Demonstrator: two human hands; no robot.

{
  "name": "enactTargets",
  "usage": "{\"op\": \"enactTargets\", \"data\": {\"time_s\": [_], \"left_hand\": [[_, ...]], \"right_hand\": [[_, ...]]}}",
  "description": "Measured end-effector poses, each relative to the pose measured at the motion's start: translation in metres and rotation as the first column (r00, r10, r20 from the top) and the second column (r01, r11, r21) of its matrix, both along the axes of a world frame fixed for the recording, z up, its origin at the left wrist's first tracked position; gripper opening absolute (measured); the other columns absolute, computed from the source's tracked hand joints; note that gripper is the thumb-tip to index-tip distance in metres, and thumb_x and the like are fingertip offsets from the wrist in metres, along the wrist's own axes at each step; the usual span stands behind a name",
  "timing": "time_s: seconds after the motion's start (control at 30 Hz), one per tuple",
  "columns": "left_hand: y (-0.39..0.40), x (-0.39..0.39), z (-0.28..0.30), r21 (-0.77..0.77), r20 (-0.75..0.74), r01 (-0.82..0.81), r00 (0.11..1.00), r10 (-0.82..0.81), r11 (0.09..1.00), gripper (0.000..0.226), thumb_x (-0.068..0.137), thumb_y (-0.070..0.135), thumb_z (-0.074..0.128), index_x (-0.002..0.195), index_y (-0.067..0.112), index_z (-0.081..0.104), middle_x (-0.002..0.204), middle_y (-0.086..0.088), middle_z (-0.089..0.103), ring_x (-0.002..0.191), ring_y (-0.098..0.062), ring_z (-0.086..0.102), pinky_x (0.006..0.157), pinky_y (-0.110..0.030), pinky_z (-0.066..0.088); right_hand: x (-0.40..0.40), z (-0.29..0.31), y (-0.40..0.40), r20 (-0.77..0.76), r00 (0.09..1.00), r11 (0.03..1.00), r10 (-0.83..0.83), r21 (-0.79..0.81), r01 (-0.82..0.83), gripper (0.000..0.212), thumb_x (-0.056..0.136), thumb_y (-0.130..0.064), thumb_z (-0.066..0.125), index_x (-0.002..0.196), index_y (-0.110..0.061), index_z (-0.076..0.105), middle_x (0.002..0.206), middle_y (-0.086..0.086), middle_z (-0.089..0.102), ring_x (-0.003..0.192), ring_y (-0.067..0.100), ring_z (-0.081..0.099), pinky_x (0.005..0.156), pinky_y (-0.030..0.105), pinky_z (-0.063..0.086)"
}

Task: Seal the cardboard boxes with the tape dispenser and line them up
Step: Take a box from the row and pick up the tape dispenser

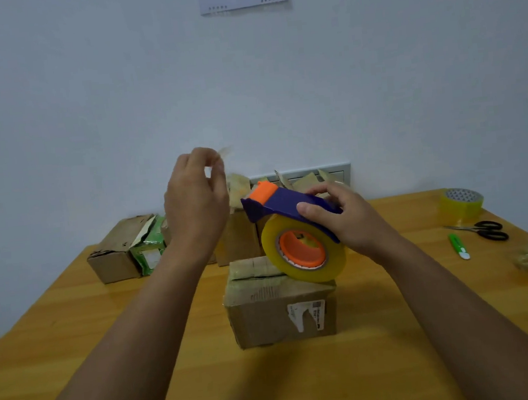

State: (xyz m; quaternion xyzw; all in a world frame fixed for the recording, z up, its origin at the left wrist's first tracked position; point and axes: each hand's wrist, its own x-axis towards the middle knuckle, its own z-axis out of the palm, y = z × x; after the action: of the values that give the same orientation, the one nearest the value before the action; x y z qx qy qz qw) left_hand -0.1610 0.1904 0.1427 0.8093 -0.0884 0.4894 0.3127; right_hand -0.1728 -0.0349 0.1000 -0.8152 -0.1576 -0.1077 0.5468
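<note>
On the wooden bench, two boxes stand at far left, with more, uncountable, hidden behind the hands. The left hand is raised, fingers pinching a blurred tape scrap; one cardboard box sits at centre. The right hand grips one tape dispenser above that box; at right lie one spare tape roll, one pair of scissors and one green cutter.

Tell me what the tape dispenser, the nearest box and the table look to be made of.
Tape dispenser: smooth moulded plastic, apparently, with solid blue and orange colouring. Nearest box: matte brown cardboard, creased, with a torn white label. Table: probably varnished wood or a wood-look laminate, yellow-brown with grain streaks and a soft sheen.
</note>
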Motion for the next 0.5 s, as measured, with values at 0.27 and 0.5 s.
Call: {"op": "enactTargets", "data": {"time_s": [0.27, 0.5], "left_hand": [[0.024, 0.0, -0.007, -0.252, -0.122, -0.045, 0.992, 0.014, 0.967, 0.004, 0.097, 0.02, 0.055, 0.1, 0.02, 0.057, 0.091, 0.008, 0.061, 0.082, -0.017, 0.067, 0.066, -0.029, 0.051], [0.044, -0.006, -0.01, -0.415, -0.192, -0.062, 0.981, -0.021, 0.908, 0.012, 0.098, 0.024, 0.054, 0.098, 0.016, 0.063, 0.091, 0.005, 0.066, 0.073, -0.008, 0.069, 0.064, -0.025, 0.051]], "right_hand": [[-0.007, 0.0, 0.007, 0.0, 1.0, 0.971, 0.016, -0.24, -0.015, 0.079, 0.074, -0.072, 0.051, 0.143, -0.036, 0.038, 0.123, -0.012, 0.046, 0.108, 0.01, 0.054, 0.086, 0.029, 0.054], [0.004, 0.002, 0.011, 0.094, 0.994, 0.973, 0.058, -0.227, -0.035, 0.068, 0.079, -0.045, 0.075, 0.139, -0.04, 0.043, 0.122, -0.014, 0.051, 0.105, 0.01, 0.056, 0.086, 0.028, 0.054]]}}
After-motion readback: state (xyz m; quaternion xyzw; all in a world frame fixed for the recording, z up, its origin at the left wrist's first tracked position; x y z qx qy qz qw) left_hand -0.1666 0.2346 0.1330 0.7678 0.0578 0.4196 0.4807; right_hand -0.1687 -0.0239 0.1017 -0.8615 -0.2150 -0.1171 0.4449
